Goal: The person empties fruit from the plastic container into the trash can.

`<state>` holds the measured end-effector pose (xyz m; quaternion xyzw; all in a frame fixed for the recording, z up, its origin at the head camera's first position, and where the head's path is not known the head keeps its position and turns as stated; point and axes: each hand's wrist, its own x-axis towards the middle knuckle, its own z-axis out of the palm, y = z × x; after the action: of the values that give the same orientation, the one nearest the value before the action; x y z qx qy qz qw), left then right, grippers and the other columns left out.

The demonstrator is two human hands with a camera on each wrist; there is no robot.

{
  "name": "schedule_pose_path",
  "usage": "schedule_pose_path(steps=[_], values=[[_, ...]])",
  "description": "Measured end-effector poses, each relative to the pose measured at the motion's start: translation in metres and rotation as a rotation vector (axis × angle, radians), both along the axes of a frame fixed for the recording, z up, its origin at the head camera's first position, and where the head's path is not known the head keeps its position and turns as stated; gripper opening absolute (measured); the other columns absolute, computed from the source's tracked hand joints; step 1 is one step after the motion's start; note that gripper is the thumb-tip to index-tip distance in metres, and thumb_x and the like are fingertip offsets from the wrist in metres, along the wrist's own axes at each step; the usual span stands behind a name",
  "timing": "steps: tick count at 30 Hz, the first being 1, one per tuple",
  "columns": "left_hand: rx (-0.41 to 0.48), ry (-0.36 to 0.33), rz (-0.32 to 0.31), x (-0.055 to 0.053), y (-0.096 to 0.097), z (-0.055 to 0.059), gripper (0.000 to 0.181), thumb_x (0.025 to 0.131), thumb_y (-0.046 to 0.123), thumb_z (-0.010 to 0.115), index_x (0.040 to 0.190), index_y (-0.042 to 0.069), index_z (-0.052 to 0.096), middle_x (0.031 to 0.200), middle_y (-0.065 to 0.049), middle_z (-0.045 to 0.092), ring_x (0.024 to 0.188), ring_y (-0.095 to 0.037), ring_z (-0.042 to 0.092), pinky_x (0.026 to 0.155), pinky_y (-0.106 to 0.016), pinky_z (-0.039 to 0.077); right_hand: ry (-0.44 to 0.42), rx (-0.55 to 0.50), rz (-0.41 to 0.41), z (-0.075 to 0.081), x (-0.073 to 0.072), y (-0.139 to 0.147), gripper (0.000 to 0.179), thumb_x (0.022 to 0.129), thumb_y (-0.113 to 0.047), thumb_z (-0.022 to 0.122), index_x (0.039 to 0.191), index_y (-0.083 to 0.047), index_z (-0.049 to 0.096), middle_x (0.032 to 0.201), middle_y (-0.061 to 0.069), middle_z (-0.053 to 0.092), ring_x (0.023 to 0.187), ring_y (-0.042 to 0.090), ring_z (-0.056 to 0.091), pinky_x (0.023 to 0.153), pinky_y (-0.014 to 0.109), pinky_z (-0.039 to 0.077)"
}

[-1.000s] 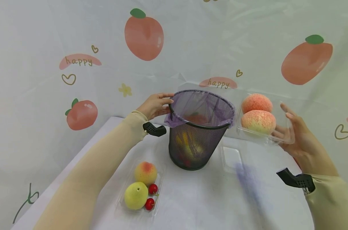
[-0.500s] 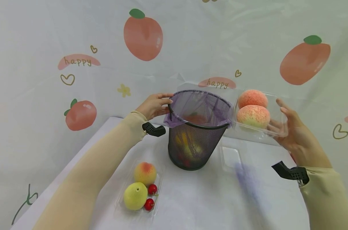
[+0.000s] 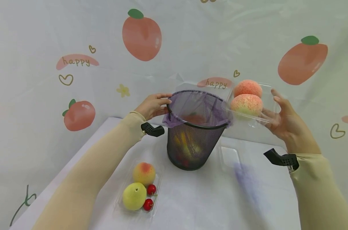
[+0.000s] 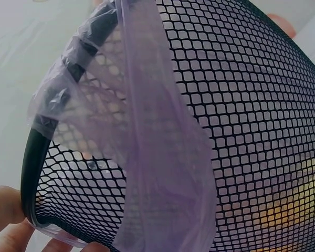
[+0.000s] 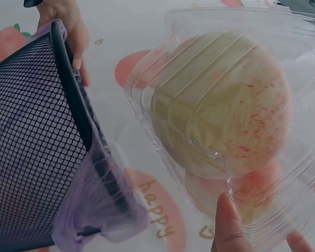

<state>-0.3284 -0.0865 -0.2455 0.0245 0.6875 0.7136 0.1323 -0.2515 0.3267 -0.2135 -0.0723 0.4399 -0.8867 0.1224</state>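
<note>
My left hand (image 3: 152,107) grips the rim of a black mesh wastebasket (image 3: 198,145) lined with a thin purple bag (image 3: 174,119). The basket leans to the right, and yellow and red things show dimly through its mesh. In the left wrist view, fingertips (image 4: 5,210) wrap the black rim. My right hand (image 3: 289,124) holds up a clear plastic box (image 3: 267,95) tilted beside the basket's right rim. Two pinkish peaches lie in it, a front peach (image 3: 247,104) and a rear peach (image 3: 248,88). The right wrist view has the ridged box close up, with the thumb (image 5: 228,223) against it.
Front left on the white table (image 3: 197,198) is another clear tray (image 3: 156,204) with a peach (image 3: 144,172), a yellow-green pear (image 3: 134,196) and two cherries. A clear lid-like piece (image 3: 230,156) lies right of the basket, near a purple smudge (image 3: 246,179). A fruit-print cloth hangs behind.
My right hand has raised the box of peaches and brought it left, close to the basket's rim. The left hand keeps its grip, and the basket stays put.
</note>
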Motion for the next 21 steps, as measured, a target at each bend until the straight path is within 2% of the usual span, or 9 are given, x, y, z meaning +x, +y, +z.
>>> schedule_pose_path(steps=[1, 3, 6, 10, 18, 21], values=[[-0.001, 0.002, 0.001, 0.000, 0.000, 0.000, 0.044, 0.097, 0.012, 0.059, 0.139, 0.019, 0.053, 0.140, -0.004, 0.046, 0.117, -0.025, 0.054, 0.102, -0.035, 0.047, -0.005, -0.001, -0.005, 0.002, -0.001, -0.002, 0.042, 0.098, -0.026, 0.053, 0.135, -0.046, 0.049, 0.155, -0.001, -0.002, 0.102, 0.035, 0.067, 0.083, 0.041, 0.058], [-0.003, 0.004, 0.002, 0.000, -0.001, 0.000, 0.044, 0.097, 0.012, 0.059, 0.139, 0.019, 0.053, 0.140, -0.004, 0.046, 0.117, -0.025, 0.054, 0.102, -0.035, 0.047, -0.023, -0.012, -0.018, 0.005, -0.002, -0.005, 0.041, 0.099, -0.024, 0.053, 0.134, -0.045, 0.051, 0.156, 0.002, 0.001, 0.102, 0.036, 0.067, 0.085, 0.042, 0.056], [-0.008, 0.005, 0.005, -0.001, -0.001, 0.001, 0.044, 0.097, 0.012, 0.059, 0.140, 0.019, 0.053, 0.141, -0.004, 0.046, 0.118, -0.026, 0.054, 0.102, -0.036, 0.047, -0.055, -0.035, -0.027, 0.009, -0.004, -0.010, 0.038, 0.098, -0.022, 0.055, 0.128, -0.045, 0.057, 0.158, -0.002, -0.008, 0.100, 0.037, 0.067, 0.090, 0.045, 0.054], [-0.008, 0.003, 0.009, -0.002, -0.002, 0.001, 0.044, 0.097, 0.012, 0.059, 0.139, 0.019, 0.053, 0.141, -0.005, 0.046, 0.120, -0.027, 0.053, 0.103, -0.036, 0.047, -0.094, -0.058, -0.049, 0.012, -0.006, -0.016, 0.036, 0.097, -0.021, 0.058, 0.124, -0.043, 0.062, 0.159, -0.005, -0.011, 0.096, 0.038, 0.067, 0.093, 0.046, 0.052], [-0.004, 0.000, 0.007, -0.001, -0.001, 0.000, 0.043, 0.096, 0.012, 0.060, 0.139, 0.018, 0.053, 0.140, -0.004, 0.046, 0.115, -0.024, 0.054, 0.103, -0.036, 0.047, -0.100, -0.030, -0.063, 0.013, -0.011, -0.025, 0.038, 0.095, -0.022, 0.061, 0.126, -0.044, 0.061, 0.160, -0.001, -0.005, 0.094, 0.036, 0.067, 0.087, 0.045, 0.056], [-0.008, 0.003, 0.008, 0.000, -0.001, 0.000, 0.044, 0.096, 0.012, 0.060, 0.139, 0.018, 0.053, 0.139, -0.005, 0.047, 0.113, -0.024, 0.054, 0.102, -0.035, 0.047, -0.079, 0.027, -0.078, 0.015, -0.012, -0.029, 0.044, 0.095, -0.024, 0.061, 0.131, -0.048, 0.055, 0.158, 0.002, 0.005, 0.095, 0.032, 0.067, 0.083, 0.042, 0.057]])
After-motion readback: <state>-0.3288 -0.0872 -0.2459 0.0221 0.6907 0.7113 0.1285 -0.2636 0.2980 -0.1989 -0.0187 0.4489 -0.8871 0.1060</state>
